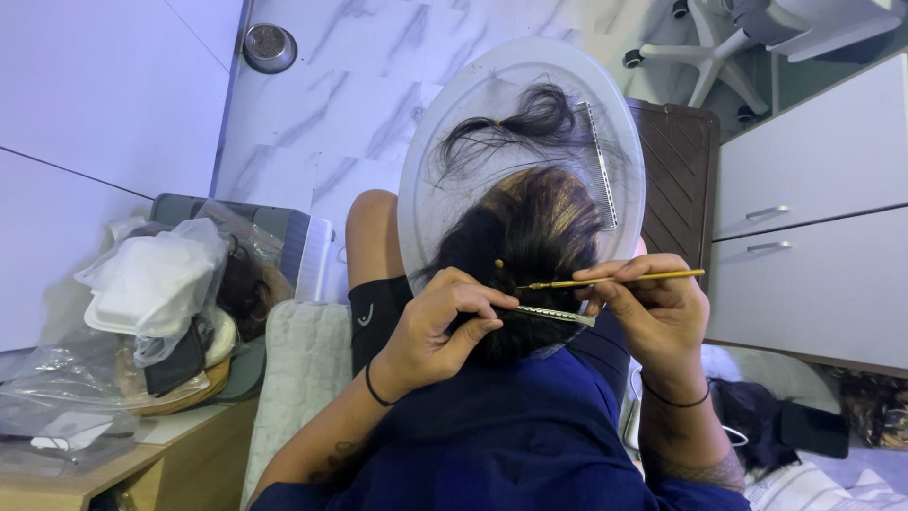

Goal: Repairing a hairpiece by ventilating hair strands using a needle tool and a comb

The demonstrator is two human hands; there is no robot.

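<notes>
Wig-ventilating step: dark hair [530, 237] is pinned by left hand [430, 331], fingers together; yellow needle [615, 279] is clamped in right hand [653, 317]. Next, precise hooking is called for.

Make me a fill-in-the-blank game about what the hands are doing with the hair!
1. The right hand holds a thin ____ needle tool.
2. The left hand pinches a silver ____ against the dark hair.
3. A long comb lies on the clear round ____.
4. Each wrist wears a ____ band.

Missing words: yellow; clip; tray; black
</notes>
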